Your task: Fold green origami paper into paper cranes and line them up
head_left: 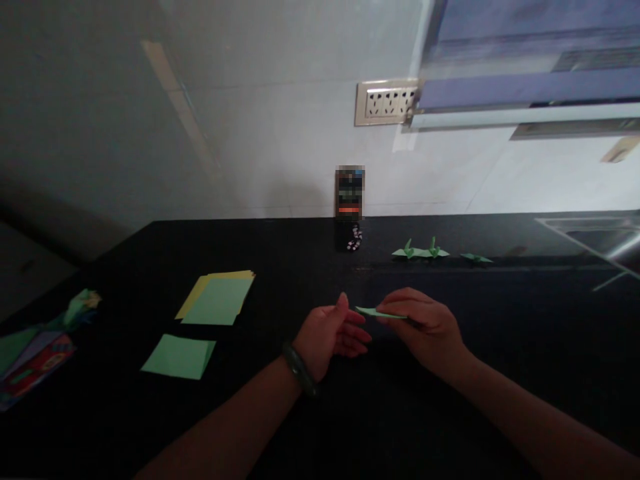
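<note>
Pinching a small green folded paper (369, 311) in the right hand (425, 325), thumb and fingers pressed on its near end, narrow tip aimed at about nine o'clock. Paper is nearly edge-on to view; inner folds cannot be read. Appears held just above the dark worktop (295, 260).

Left hand (326, 337): fingers loosely curled and spaced apart, gripping nothing visible, thumb up. Sits just beside the tip at nine o'clock; contact cannot be confirmed.

Surroundings, clock taken from the folded paper: paper stack (217, 301) at nine, creased sheet (179, 357) between eight and nine, paper birds (420, 253) at one, flat folded piece (477, 259) at two.

Handling notes (judgement): step looks like steadying and working the fold between both hands. Keep the right pinch firm but light, since thin layers probably slip or crumple under hard pressure. Support the nine o'clock tip with the left thumb and forefinger before pressing. Align edges first, then run a nail along the crease. Resting it on the worktop would likely sharpen the line.
</note>
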The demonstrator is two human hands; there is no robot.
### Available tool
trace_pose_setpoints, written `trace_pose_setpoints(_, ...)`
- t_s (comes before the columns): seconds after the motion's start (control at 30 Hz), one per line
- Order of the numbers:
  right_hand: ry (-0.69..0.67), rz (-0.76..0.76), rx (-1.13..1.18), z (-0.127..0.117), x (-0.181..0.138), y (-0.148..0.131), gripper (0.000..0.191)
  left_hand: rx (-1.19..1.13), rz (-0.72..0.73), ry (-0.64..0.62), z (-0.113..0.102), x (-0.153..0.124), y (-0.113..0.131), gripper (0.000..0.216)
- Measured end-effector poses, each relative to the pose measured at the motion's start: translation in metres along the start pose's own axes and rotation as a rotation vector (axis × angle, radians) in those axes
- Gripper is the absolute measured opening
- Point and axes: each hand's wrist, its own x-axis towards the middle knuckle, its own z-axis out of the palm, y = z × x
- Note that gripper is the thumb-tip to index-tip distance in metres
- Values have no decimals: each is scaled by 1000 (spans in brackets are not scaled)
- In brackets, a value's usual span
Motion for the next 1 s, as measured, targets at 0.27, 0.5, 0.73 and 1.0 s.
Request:
trace_pose_setpoints(0.27,-109,-267,-98,1,-3,11,27,-202,-55,-100,-2,-1,0,11)
trace_pose_setpoints(0.5,-82,-399,-398,1,-4,6,23,-238,49,115,2,1,3,6)
trace_pose_setpoints(0.73,-96,-446,-399,-2,-2,10,21,-244,33,10,2,-2,3,8)
trace_pose_setpoints(1.0,-67,-211,-272,-1,-6,11,18,-266,53,-132,-1,-1,5,21)
